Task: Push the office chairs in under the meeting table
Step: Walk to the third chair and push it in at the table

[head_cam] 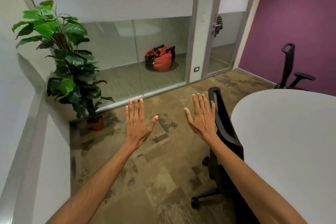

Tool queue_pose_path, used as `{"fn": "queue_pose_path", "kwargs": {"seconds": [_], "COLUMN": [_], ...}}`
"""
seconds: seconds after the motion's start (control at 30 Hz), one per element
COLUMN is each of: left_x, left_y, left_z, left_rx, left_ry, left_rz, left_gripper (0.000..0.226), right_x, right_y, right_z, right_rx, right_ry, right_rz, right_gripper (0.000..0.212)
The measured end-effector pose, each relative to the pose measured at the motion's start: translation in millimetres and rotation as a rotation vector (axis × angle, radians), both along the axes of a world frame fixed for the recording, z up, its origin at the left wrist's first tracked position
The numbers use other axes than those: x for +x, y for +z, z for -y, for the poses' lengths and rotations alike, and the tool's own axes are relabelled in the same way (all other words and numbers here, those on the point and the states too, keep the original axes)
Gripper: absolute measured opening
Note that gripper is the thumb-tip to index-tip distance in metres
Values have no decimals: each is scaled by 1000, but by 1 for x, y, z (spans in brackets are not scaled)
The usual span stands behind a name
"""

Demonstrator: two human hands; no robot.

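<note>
A white rounded meeting table fills the right side of the view. A black office chair stands against its left edge, backrest upright, wheeled base on the carpet. A second black chair stands at the table's far side by the purple wall. My left hand is held out flat over the floor, fingers spread, holding nothing. My right hand is also flat and spread, just left of the near chair's backrest; its fingers overlap the backrest's top edge, and whether they touch it I cannot tell.
A tall potted plant stands in the left corner beside a white wall. Glass partitions and a glass door run across the back, with a red beanbag behind the glass. Brown patterned carpet lies between me and the glass.
</note>
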State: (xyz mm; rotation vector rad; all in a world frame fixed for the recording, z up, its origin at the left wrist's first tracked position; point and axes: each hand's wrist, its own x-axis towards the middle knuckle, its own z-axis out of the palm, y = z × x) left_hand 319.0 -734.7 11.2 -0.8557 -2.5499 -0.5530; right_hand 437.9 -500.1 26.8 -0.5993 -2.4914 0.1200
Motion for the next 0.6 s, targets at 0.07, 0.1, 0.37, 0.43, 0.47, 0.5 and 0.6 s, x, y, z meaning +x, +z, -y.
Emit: {"fn": "queue_pose_path", "kwargs": {"seconds": [0.07, 0.1, 0.37, 0.43, 0.47, 0.5, 0.6], "left_x": [-35, -52, -174, -205, -220, -236, -288], "left_y": [5, 9, 35, 35, 36, 35, 29], "left_z": [-20, -31, -119, -139, -149, -161, -195], "left_rx": [-17, -23, -12, 6, 22, 35, 42], "left_ry": [21, 23, 9, 5, 3, -1, -18], "left_rz": [3, 6, -16, -21, -19, -14, -18], "left_gripper": [91, 91, 91, 90, 90, 89, 91], "right_x": [-37, -56, -181, -208, -222, -237, -281], "right_y": [3, 7, 31, 30, 31, 30, 23], "right_z": [-24, -37, -133, -153, -164, -176, -208], "right_rx": [12, 4, 5, 7, 0, -10, -15], "right_ry": [13, 20, 7, 10, 7, 2, -12], "right_rz": [6, 10, 5, -16, -28, -34, -36], "right_gripper": [68, 68, 69, 70, 70, 70, 71]}}
